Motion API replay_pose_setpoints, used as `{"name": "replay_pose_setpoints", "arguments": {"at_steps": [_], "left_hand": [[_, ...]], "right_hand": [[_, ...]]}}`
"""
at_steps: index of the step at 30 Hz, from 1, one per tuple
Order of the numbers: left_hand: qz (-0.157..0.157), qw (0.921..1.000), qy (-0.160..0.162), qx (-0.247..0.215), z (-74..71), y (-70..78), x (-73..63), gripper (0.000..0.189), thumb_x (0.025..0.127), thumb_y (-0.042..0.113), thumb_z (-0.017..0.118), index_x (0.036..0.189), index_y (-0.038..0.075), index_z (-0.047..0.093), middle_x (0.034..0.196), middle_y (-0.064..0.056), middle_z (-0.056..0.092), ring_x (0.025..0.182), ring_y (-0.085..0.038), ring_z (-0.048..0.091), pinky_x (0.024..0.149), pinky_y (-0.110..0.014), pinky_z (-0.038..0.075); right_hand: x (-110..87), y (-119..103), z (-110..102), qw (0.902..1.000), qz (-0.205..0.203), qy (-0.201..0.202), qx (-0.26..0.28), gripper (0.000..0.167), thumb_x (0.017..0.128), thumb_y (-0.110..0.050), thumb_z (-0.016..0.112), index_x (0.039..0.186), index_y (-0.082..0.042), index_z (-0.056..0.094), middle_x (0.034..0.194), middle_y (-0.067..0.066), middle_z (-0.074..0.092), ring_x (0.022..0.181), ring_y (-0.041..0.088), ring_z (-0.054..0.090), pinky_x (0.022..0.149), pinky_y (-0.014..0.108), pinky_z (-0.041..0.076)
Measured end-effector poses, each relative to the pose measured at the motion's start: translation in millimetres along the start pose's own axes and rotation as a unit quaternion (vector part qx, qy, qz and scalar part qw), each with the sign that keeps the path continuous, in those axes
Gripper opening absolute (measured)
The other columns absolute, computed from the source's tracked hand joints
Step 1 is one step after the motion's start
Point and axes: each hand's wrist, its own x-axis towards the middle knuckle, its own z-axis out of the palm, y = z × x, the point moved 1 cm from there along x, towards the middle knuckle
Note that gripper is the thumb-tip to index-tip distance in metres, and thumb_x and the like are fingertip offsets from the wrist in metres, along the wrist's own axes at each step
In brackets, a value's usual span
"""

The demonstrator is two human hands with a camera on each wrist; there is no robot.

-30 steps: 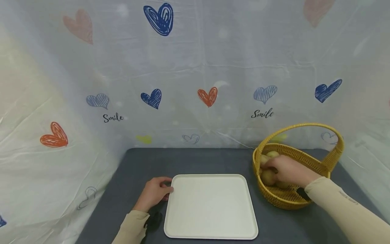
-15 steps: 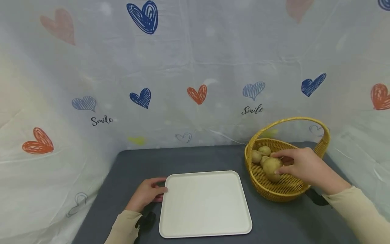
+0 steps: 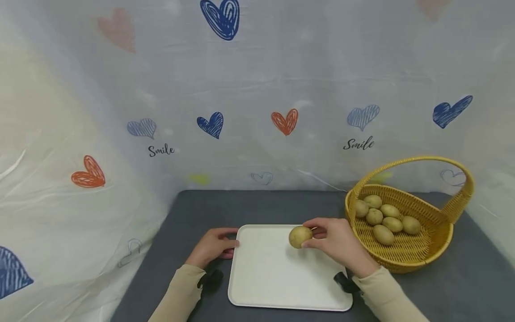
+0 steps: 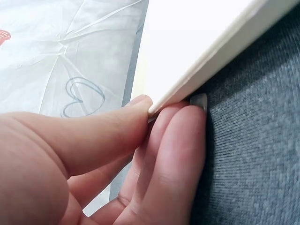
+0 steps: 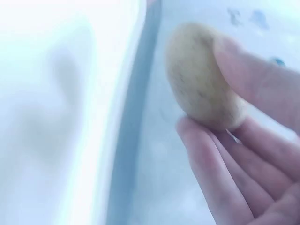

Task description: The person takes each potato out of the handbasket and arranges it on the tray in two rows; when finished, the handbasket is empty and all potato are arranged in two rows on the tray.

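A potato [image 3: 300, 237] is pinched between the thumb and fingers of my right hand [image 3: 338, 241], over the upper right part of the white tray [image 3: 277, 277]. In the right wrist view the potato [image 5: 199, 77] shows a speckled tan skin, with the fingers on one end of it. My left hand [image 3: 215, 246] holds the tray's left edge near its far corner. The left wrist view shows the thumb on top of the tray's rim [image 4: 187, 79] and the fingertips tucked beneath it.
To the right of the tray stands a yellow wicker basket [image 3: 434, 250] with a tall arched handle. Several potatoes [image 3: 383, 235] lie inside, mostly toward its left. Dark grey cloth [image 3: 261, 205] covers the table, and a white curtain with printed hearts hangs behind.
My right hand has lifted a potato out of the basket and carried it left over the tray. The left hand keeps its hold on the tray's edge. The head view has shifted slightly.
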Motion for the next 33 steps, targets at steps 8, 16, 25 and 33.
{"name": "replay_pose_setpoints", "arguments": {"at_steps": [8,16,25,33], "left_hand": [[-0.001,0.9997,-0.021,-0.013,11.7,1.8,-0.9,0.055,0.092,0.012,0.087,0.144,0.005,0.07,0.093,-0.012,0.076,0.074,-0.015,0.076,0.07,-0.034,0.069],[0.007,0.9991,-0.036,-0.023,16.9,6.9,2.2,0.056,0.092,0.015,0.087,0.144,0.005,0.069,0.096,-0.011,0.078,0.076,-0.014,0.077,0.071,-0.033,0.069],[0.001,0.9995,-0.024,-0.023,7.3,6.4,2.6,0.054,0.092,0.014,0.086,0.143,0.006,0.07,0.093,-0.011,0.078,0.074,-0.014,0.077,0.069,-0.033,0.069],[-0.006,0.9995,-0.016,-0.026,-0.1,2.7,2.1,0.054,0.092,0.015,0.087,0.142,0.006,0.071,0.093,-0.011,0.077,0.074,-0.015,0.077,0.069,-0.034,0.069]], "right_hand": [[29.2,-19.6,88.5,0.9962,0.003,0.03,0.082,0.045,0.076,-0.015,0.1,0.116,-0.008,0.082,0.109,0.009,0.083,0.09,0.016,0.081,0.073,0.024,0.066],[34.5,-20.2,115.3,0.9963,0.015,0.044,0.073,0.043,0.076,-0.017,0.1,0.114,-0.006,0.082,0.11,0.012,0.083,0.091,0.017,0.081,0.075,0.026,0.066],[40.2,-25.3,133.5,0.9967,0.008,0.038,0.071,0.041,0.078,-0.016,0.098,0.113,-0.003,0.081,0.106,0.012,0.082,0.088,0.016,0.08,0.073,0.024,0.064],[44.7,-28.7,134.6,0.9979,-0.001,0.018,0.063,0.04,0.08,-0.02,0.097,0.113,-0.004,0.081,0.105,0.01,0.083,0.087,0.016,0.08,0.072,0.024,0.064]]}}
